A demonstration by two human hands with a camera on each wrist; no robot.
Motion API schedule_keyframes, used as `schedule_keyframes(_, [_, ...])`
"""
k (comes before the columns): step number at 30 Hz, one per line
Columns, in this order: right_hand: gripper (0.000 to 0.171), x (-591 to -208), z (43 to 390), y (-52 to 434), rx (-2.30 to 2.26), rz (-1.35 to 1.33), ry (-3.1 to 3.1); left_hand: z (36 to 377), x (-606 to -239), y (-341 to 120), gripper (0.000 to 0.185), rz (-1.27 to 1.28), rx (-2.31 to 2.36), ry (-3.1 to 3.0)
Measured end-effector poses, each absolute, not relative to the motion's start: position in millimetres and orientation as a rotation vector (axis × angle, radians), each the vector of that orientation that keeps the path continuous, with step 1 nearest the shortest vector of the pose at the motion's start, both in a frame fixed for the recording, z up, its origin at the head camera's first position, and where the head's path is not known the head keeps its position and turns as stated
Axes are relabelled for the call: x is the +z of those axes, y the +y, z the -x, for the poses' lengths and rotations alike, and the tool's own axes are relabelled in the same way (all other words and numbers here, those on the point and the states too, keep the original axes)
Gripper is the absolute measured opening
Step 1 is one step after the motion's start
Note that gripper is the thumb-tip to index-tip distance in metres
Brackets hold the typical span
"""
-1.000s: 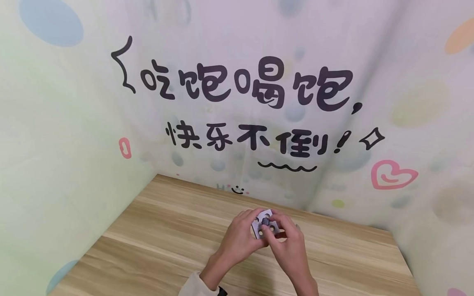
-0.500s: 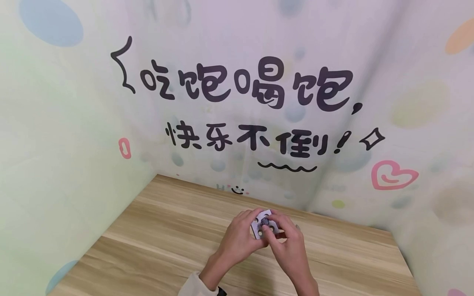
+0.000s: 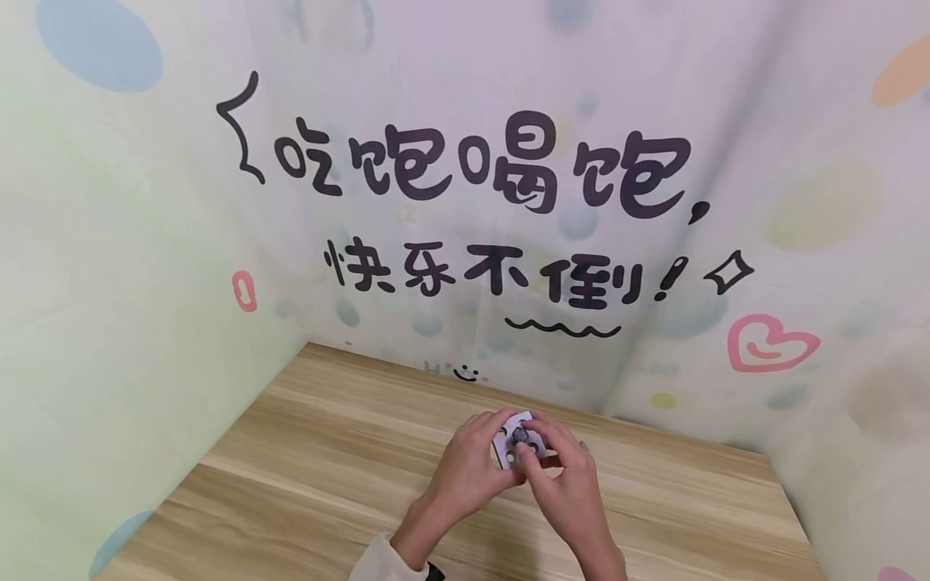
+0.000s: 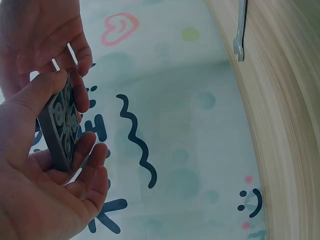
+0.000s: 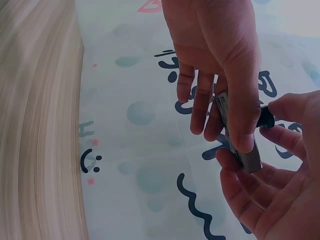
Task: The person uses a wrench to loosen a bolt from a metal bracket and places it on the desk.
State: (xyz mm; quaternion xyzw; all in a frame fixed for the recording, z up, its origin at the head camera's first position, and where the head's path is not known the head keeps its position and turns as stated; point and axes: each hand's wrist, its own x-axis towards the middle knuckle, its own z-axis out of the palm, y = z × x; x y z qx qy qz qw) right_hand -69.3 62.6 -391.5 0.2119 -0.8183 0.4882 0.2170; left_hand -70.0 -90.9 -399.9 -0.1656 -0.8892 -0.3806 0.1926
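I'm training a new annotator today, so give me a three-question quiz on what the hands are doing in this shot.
1. True or false: the grey square plate with round holes lies flat on the wooden table.
2. Multiple choice: what do the right hand's fingers pinch at the plate's face? A) a small dark round part B) a pen C) a coin
3. Fill in: the left hand grips the plate by its ____.

Key: 1. False: both hands hold it up above the table. 2. A. 3. Edges: the thumb lies on one edge and the fingers on the opposite one, as the left wrist view shows.
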Motion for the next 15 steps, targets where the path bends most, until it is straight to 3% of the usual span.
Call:
schedule_keyframes(7, [0.036,-389.2,67.2,59.3,1.371,-0.497,-2.305,68.9,-399.4,-90.9,0.064,0.457,-1.076,-2.489])
schedule_keyframes(15, [0.024,-388.1,66.4,54.8,1.334,-0.440,-2.314,68.2,-400.0,-90.0,0.062,0.471,-1.069,-2.464])
